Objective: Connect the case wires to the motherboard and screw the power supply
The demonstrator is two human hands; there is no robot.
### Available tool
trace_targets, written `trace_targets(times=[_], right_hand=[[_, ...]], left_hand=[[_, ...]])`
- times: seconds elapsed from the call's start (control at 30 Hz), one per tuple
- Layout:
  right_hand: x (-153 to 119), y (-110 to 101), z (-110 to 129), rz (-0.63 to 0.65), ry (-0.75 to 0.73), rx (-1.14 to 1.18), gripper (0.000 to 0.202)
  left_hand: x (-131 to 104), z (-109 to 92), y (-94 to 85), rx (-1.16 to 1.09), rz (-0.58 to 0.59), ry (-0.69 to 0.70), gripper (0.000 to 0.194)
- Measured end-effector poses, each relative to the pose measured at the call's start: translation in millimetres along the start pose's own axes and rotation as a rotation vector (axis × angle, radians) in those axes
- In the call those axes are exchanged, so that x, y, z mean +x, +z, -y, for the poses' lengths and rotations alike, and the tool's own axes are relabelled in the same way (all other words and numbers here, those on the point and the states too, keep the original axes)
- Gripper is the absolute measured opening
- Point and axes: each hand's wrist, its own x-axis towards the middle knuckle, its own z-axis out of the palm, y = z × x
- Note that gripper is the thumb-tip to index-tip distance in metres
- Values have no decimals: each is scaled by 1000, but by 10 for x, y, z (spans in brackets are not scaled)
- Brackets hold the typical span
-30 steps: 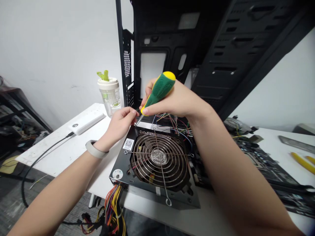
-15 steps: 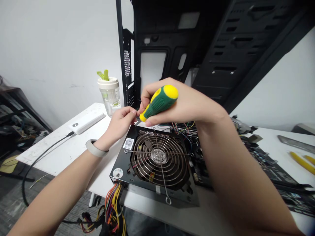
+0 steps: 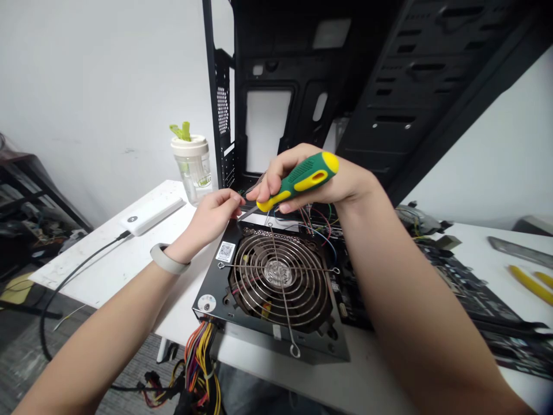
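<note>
My right hand (image 3: pixel 302 173) is closed round a green and yellow screwdriver (image 3: pixel 302 180), its handle end pointing up to the right. The metal shaft slants down left to the far left corner of a black power supply (image 3: pixel 216 288). My left hand (image 3: pixel 216 213) is beside that corner, thumb and fingertips pressed together; whatever they may hold is too small to make out. A round wire fan grille (image 3: pixel 279 274) lies on the power supply's top. Bundled coloured cables (image 3: pixel 201 357) hang from its near left side.
A black computer case (image 3: pixel 358 86) stands behind my hands. On the left are a lidded cup (image 3: pixel 193 167) and a white power bank (image 3: pixel 151 216) with a cable. Circuit boards (image 3: pixel 458 276) and yellow-handled pliers (image 3: pixel 529 285) lie to the right.
My right hand has shifted slightly right, and the screwdriver handle has swung right and tilted lower, showing more of its shaft. My left hand has barely moved.
</note>
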Motion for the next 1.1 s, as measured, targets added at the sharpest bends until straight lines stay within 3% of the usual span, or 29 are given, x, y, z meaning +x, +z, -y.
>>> trace_targets(times=[0.23,0.43,0.63,0.87,1.1], right_hand=[[-25,-46,-156,10,-23,146,24],[-36,-44,-254,-58,-54,275,25],[81,83,-199,-201,21,335,33],[240,243,-146,-357,96,253,45],[355,369,-205,-385,158,321,43]], left_hand=[[-8,-40,1,10,6,-8,23],[9,19,1,-19,10,-13,18],[23,41,-5,-141,52,5,17],[33,54,-54,-133,141,192,29],[64,86,-53,-174,94,106,44]])
